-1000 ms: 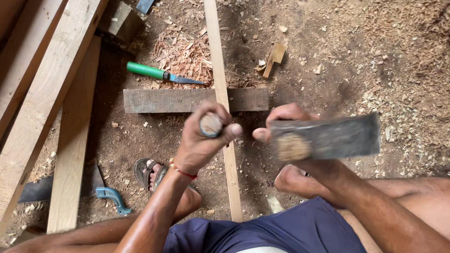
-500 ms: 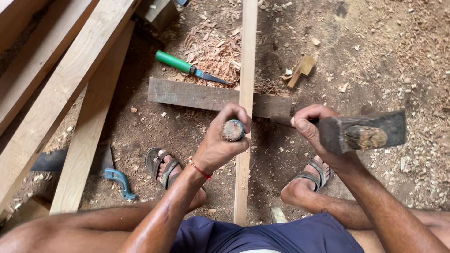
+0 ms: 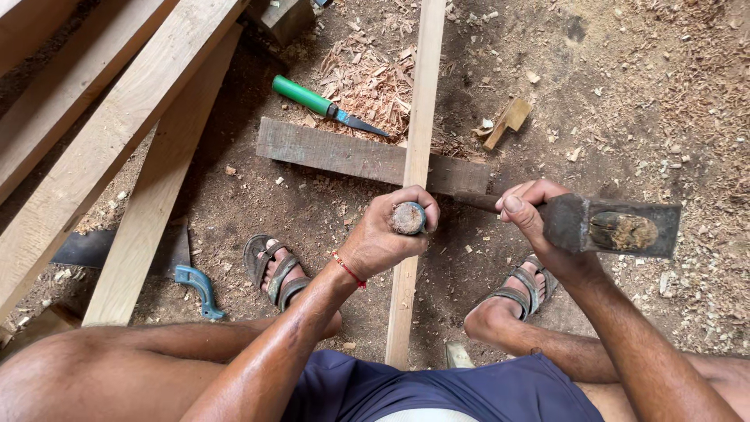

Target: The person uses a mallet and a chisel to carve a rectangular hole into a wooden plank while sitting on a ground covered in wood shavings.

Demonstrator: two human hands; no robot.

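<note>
My left hand (image 3: 383,238) is closed around an upright tool with a round wooden handle end (image 3: 408,218), held over a long narrow wooden strip (image 3: 419,109). The tool's blade is hidden under my fist. My right hand (image 3: 535,223) grips the short wooden handle of a heavy grey metal hammer-like head (image 3: 617,228), held level to the right of the handle end and apart from it. The strip lies across a weathered grey plank (image 3: 336,154) on the dirt floor.
A green-handled chisel (image 3: 312,99) lies by a heap of shavings behind the plank. Long pale boards (image 3: 117,141) slant at the left, with a blue-handled saw (image 3: 195,285) under them. My sandalled feet (image 3: 273,270) flank the strip. A small offcut (image 3: 508,121) lies at the right.
The metal head has drawn away to the right from the wooden handle end. My left hand keeps its grip over the strip. The view has tilted nearer to the floor.
</note>
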